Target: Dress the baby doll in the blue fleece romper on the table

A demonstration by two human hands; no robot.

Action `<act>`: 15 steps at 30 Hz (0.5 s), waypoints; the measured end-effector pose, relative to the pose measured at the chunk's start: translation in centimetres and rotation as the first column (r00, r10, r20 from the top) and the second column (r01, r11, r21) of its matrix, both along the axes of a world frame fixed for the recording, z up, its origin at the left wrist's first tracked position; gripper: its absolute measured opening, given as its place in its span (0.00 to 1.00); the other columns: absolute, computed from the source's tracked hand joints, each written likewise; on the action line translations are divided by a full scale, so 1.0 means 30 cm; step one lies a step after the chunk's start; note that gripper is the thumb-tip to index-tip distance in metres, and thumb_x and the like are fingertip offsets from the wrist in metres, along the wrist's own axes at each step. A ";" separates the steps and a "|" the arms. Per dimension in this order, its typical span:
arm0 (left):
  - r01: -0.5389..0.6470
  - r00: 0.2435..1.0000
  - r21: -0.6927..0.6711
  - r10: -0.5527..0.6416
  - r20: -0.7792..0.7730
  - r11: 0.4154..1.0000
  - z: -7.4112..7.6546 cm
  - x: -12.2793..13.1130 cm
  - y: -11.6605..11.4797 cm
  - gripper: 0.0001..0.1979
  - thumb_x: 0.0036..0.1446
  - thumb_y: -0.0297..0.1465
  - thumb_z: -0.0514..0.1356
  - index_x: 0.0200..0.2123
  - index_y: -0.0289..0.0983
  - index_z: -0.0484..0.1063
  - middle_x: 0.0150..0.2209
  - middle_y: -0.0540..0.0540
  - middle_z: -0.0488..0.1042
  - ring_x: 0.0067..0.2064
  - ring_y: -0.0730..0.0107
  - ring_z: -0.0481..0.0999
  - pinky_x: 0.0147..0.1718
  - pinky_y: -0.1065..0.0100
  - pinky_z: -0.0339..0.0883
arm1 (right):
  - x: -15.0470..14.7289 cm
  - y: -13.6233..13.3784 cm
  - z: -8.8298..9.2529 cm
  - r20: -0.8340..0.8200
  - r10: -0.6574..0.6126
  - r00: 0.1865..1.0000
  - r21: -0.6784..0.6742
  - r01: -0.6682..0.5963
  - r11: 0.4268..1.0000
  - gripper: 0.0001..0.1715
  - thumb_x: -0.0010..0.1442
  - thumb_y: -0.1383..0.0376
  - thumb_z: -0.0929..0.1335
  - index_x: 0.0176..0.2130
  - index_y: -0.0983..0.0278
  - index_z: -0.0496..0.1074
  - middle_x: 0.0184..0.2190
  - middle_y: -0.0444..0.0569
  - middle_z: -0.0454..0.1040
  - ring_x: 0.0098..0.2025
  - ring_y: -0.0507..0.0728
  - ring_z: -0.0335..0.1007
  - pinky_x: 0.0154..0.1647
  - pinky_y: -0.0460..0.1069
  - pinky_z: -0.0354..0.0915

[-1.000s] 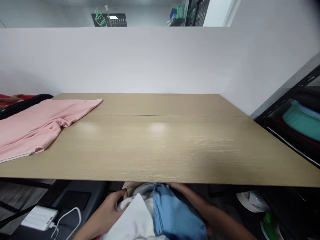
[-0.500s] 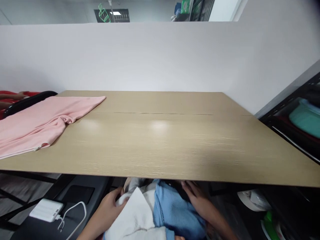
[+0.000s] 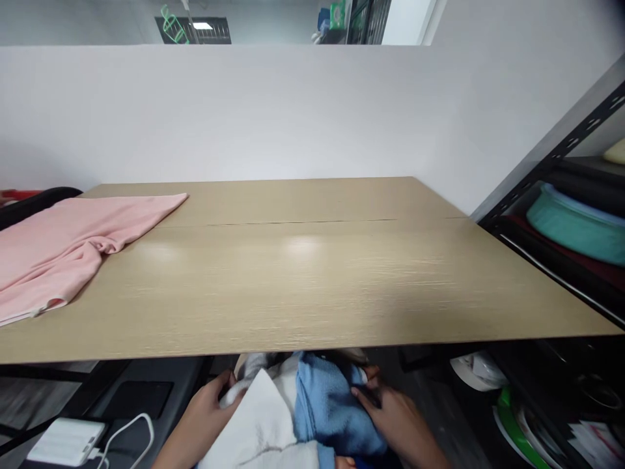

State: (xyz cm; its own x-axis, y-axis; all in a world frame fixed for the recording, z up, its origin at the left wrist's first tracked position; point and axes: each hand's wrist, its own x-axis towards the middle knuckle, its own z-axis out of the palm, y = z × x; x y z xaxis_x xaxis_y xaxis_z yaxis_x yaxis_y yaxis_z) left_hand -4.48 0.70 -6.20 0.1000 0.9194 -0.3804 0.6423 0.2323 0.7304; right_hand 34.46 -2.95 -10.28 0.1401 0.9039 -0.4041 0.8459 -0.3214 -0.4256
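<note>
A bundle of soft white and blue cloth [image 3: 322, 407] lies bunched below the table's front edge, close to my body. Its exact kind is hidden by the folds. On its left side my left hand [image 3: 215, 404] is closed, thumb and fingers pinching a pale grey-white fold. My right hand [image 3: 383, 407] has its fingers curled around the blue part at the right. A white pointed flap [image 3: 266, 407] stands up in the middle of the bundle. The tabletop hides the far end of the cloth.
A pink garment [image 3: 73, 241] lies flat on the left of the wooden table [image 3: 293, 280]. A white power bank [image 3: 68, 441] with a cable rests on a dark surface at lower left. Black shelving [image 3: 547, 166] with folded teal cloth [image 3: 576, 221] stands at right.
My right hand has gone from stretched fingers beside the cloth to gripping its blue side. The left hand keeps its pinch. The view has turned slightly right.
</note>
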 end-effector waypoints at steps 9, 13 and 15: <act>0.005 1.000 -0.010 -0.005 -0.002 1.000 -0.018 -0.005 0.007 0.24 0.61 0.53 0.58 0.37 0.35 0.75 0.37 0.42 0.80 0.43 0.50 0.79 0.41 0.63 0.71 | 0.042 0.022 -0.125 -0.271 -0.068 0.960 0.071 0.090 0.993 0.21 0.65 0.47 0.65 0.42 0.57 0.78 0.44 0.55 0.87 0.49 0.68 0.85 0.49 0.56 0.75; 0.002 0.999 -0.011 -0.002 -0.040 1.000 -0.028 -0.013 0.008 0.25 0.60 0.54 0.58 0.38 0.35 0.75 0.37 0.42 0.82 0.44 0.49 0.80 0.41 0.63 0.71 | 0.044 0.047 -0.147 -0.329 -0.034 0.944 0.178 0.098 0.979 0.21 0.63 0.45 0.64 0.38 0.57 0.75 0.33 0.50 0.83 0.39 0.64 0.83 0.44 0.54 0.75; 0.007 0.998 -0.031 -0.009 -0.055 0.999 -0.034 -0.019 0.008 0.26 0.60 0.54 0.57 0.39 0.35 0.76 0.37 0.42 0.83 0.44 0.48 0.80 0.41 0.63 0.71 | 0.066 0.049 -0.125 -0.269 -0.031 0.963 0.218 0.092 0.972 0.22 0.64 0.45 0.63 0.38 0.57 0.75 0.29 0.49 0.80 0.35 0.63 0.81 0.39 0.54 0.72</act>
